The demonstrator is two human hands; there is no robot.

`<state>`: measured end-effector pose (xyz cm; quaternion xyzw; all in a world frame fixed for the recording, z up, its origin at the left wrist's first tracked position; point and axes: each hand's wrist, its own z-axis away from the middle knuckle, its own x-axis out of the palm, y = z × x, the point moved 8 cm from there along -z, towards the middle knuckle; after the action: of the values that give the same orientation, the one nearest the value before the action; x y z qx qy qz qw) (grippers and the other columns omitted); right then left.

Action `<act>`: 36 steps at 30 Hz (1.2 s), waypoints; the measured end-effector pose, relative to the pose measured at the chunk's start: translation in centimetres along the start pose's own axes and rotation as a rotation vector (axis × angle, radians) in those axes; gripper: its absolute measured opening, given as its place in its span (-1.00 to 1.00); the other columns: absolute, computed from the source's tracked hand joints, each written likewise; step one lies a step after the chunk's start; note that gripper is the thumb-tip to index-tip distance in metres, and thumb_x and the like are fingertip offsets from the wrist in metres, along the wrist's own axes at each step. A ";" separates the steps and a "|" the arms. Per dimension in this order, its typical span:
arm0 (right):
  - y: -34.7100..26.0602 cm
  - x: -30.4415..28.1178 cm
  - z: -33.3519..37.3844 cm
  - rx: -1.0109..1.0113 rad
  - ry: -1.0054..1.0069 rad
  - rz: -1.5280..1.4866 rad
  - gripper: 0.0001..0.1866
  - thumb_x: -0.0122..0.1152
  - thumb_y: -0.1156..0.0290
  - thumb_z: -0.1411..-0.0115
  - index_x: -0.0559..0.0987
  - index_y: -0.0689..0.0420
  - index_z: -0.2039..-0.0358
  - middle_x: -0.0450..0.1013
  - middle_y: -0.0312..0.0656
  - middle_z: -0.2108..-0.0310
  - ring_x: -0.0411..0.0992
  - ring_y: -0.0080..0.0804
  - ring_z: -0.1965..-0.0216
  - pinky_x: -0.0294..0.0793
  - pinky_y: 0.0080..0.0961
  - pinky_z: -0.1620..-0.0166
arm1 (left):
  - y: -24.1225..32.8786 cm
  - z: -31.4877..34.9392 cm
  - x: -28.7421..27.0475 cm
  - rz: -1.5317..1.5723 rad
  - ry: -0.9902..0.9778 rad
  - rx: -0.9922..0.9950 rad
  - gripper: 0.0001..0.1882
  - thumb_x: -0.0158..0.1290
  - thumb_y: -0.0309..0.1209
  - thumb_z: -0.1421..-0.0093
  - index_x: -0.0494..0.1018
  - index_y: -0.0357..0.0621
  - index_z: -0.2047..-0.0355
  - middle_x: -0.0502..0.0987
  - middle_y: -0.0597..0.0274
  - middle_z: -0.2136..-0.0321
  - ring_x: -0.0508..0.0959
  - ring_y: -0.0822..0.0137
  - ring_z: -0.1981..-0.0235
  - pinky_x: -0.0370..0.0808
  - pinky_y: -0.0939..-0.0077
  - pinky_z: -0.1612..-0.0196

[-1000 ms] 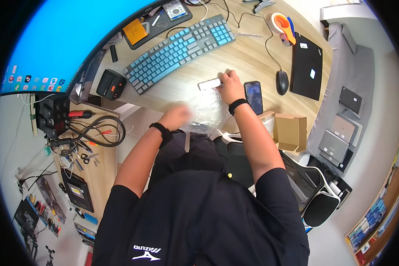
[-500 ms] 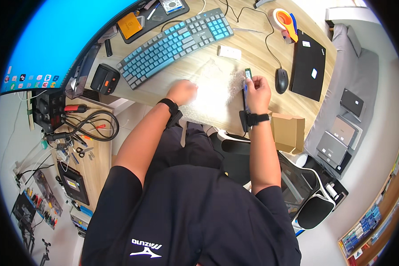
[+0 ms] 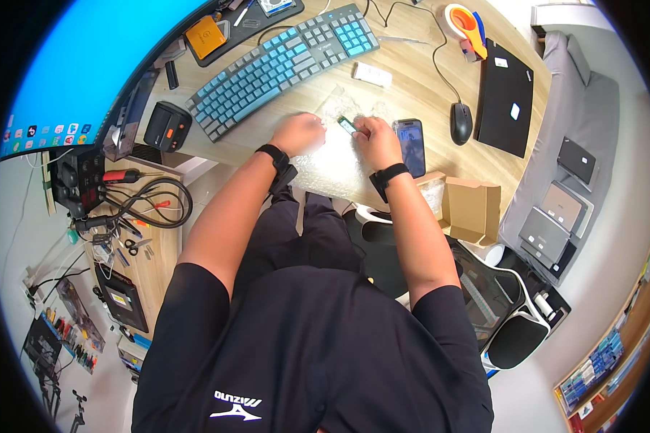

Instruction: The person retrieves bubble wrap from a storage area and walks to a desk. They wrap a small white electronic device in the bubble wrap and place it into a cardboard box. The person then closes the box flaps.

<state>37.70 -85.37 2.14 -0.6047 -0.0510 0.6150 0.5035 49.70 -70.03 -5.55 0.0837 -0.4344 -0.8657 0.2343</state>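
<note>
- The right hand [image 3: 378,141] is pinching one end of a small green stick [image 3: 347,125], a thin flat strip that looks like a bare circuit board, with its fingers pressed together around it.
- The stick is sitting slightly tilted, just above a sheet of clear bubble wrap [image 3: 332,166], between the two hands and a little closer to the right one.
- Its surface is showing green with a pale patch along the middle; finer detail is too small to make out.
- The left hand [image 3: 297,133] is resting curled on the far edge of the bubble wrap, just beside the stick; whether it is touching the stick I cannot tell.
- The bubble wrap is lying flat on the wooden desk [image 3: 412,94], reaching the near edge in front of the person.
- Both wrists are wearing black bands.
- A dark phone [image 3: 410,146] is lying just to the right of the right hand.
- A grey and teal keyboard [image 3: 282,68] is sitting beyond the hands, with a small white box [image 3: 372,74] near its right end.
- A black mouse [image 3: 461,123] and a black flat case [image 3: 506,97] are lying farther right.
- An open cardboard box [image 3: 471,209] is sitting at the desk's near right edge.
</note>
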 end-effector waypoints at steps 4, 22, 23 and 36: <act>-0.7 -0.3 0.4 -0.093 0.061 0.069 -0.83 0.31 0.50 -0.04 0.64 0.07 0.29 0.49 -0.11 0.35 0.49 -0.05 0.25 0.47 -0.21 0.16 | 2.6 -0.9 0.7 -0.086 -0.027 -0.025 -0.65 0.14 -0.28 -0.31 0.44 -0.31 0.05 0.61 0.19 0.35 0.64 0.44 0.39 0.53 0.58 0.37; 2.9 -0.8 2.5 0.173 -0.118 -0.533 -0.88 0.29 0.56 -0.16 0.55 0.22 0.27 0.40 -0.32 0.49 0.35 -0.54 0.43 0.41 -0.53 0.29 | 3.5 0.1 0.0 -0.243 -0.002 0.084 -0.76 0.07 -0.29 -0.36 0.44 -0.22 0.12 0.63 0.21 0.35 0.55 0.46 0.41 0.46 0.57 0.35; 2.4 -0.6 2.5 0.106 -0.123 -0.516 -0.89 0.28 0.57 -0.14 0.55 0.20 0.30 0.43 -0.25 0.47 0.39 -0.42 0.42 0.42 -0.48 0.27 | 3.2 -0.1 0.0 -0.199 0.009 0.089 -0.75 0.07 -0.29 -0.36 0.44 -0.22 0.12 0.63 0.21 0.34 0.56 0.46 0.40 0.46 0.57 0.35; -0.5 0.1 -1.2 -0.090 0.159 -0.106 -0.72 0.40 0.50 0.01 0.58 0.16 0.24 0.49 -0.07 0.30 0.48 -0.08 0.22 0.47 -0.26 0.11 | 4.4 -0.7 1.1 -0.210 0.033 -0.004 -0.67 0.13 -0.40 -0.29 0.43 -0.35 0.01 0.60 0.11 0.15 0.63 0.38 0.25 0.57 0.49 0.29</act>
<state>38.97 -85.74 2.04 -0.6701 -0.0703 0.5347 0.5100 50.48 -73.27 -2.41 0.1424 -0.4176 -0.8848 0.1496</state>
